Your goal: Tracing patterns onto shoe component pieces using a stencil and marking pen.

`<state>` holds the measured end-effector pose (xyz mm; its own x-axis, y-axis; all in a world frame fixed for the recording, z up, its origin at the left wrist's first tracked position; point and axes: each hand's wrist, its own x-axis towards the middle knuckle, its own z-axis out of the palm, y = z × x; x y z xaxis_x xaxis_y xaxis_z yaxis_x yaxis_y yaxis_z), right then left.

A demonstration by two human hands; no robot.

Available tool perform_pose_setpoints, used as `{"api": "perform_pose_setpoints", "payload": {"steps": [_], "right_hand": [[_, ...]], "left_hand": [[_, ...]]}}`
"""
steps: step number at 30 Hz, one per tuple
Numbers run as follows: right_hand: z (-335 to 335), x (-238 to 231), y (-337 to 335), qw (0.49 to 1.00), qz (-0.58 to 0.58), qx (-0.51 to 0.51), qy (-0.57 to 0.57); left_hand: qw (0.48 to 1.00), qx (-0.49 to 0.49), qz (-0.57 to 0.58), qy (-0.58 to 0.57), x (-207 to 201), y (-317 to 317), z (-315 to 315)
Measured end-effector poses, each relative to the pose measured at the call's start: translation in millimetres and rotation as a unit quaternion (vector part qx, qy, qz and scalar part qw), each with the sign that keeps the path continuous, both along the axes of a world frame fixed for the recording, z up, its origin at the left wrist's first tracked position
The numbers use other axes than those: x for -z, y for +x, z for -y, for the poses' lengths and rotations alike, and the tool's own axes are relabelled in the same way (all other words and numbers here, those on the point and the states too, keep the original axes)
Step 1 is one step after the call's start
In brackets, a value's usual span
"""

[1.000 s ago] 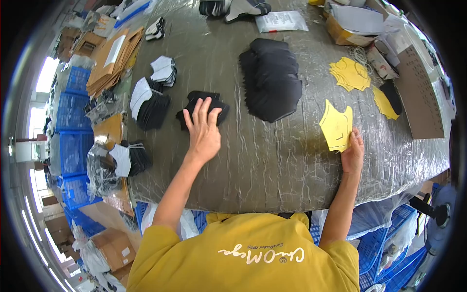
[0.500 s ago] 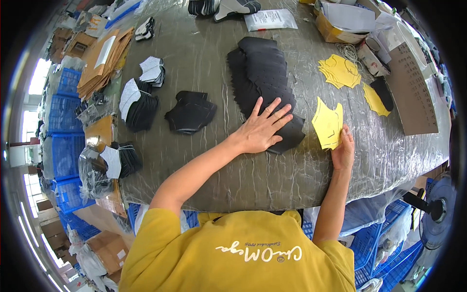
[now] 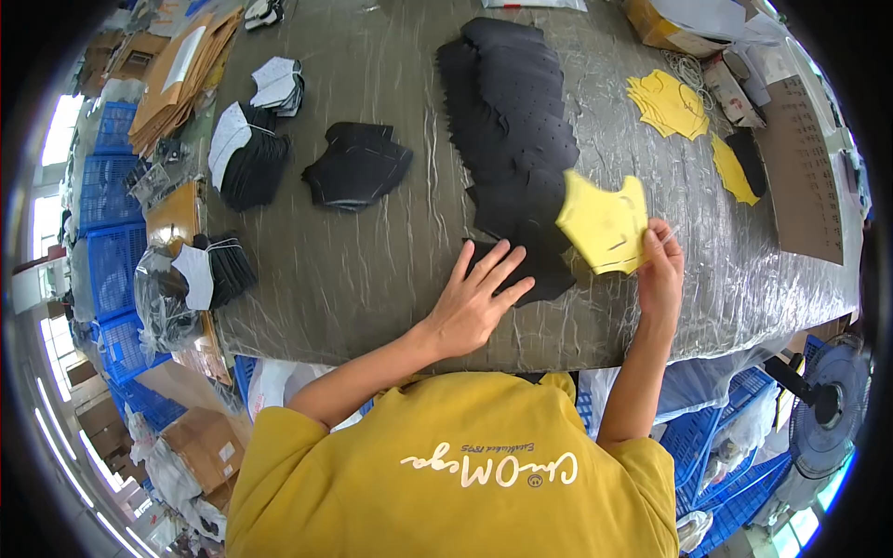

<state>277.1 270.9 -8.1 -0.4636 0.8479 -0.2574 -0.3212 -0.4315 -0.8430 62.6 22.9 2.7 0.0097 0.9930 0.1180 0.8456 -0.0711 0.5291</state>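
A long overlapping row of black cut pieces runs away from me down the middle of the table. My left hand lies with fingers spread on the left side of the nearest black piece. In my right hand is a yellow pattern template with slots and a notched outline, pinched at its lower right corner. A thin pale stick, perhaps a pen, also pokes out between those fingers. The template's left edge overlaps the row; whether it touches the pieces I cannot tell.
Left of the row lies a small black stack, with tied bundles of black and grey pieces beyond. More yellow templates lie at the right, near a cardboard sheet with handwriting. A fan stands past the table's right edge.
My left hand has come nearer to me, and the nearest black piece has shifted out of the row. The yellow template has been raised and carried left to the row's edge by my right hand.
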Motion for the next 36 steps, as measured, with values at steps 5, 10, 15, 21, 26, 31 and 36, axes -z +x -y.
{"api": "perform_pose_setpoints", "payload": {"steps": [5,10,15,21,26,31,36], "right_hand": [[51.3,-29.0,-19.8,0.965,0.185,-0.147,0.115],[86.4,-32.0,-49.4,0.833,0.402,-0.154,0.346],[103.2,-27.5,-36.7,0.738,0.456,-0.167,0.468],[101.6,-55.0,-17.6,0.753,0.389,-0.257,0.463],[99.5,-52.0,-11.3,0.747,0.385,-0.306,0.447],[107.7,-45.7,-8.2,0.761,0.366,-0.288,0.451],[121.5,-40.9,-4.7,0.768,0.358,-0.288,0.446]], "left_hand": [[0.98,-0.123,0.111,0.115,-17.8,-15.4,27.9],[0.995,-0.075,0.05,0.035,-22.6,-24.3,-0.2],[0.999,-0.05,-0.012,-0.003,0.7,-4.4,32.3],[0.999,-0.05,-0.005,-0.008,-4.3,3.4,43.4],[0.999,-0.045,0.03,-0.005,-8.2,1.8,41.9],[0.999,-0.044,0.025,0.01,-2.7,1.1,46.0],[0.999,-0.021,0.007,0.023,-5.6,-3.9,58.8]]}}
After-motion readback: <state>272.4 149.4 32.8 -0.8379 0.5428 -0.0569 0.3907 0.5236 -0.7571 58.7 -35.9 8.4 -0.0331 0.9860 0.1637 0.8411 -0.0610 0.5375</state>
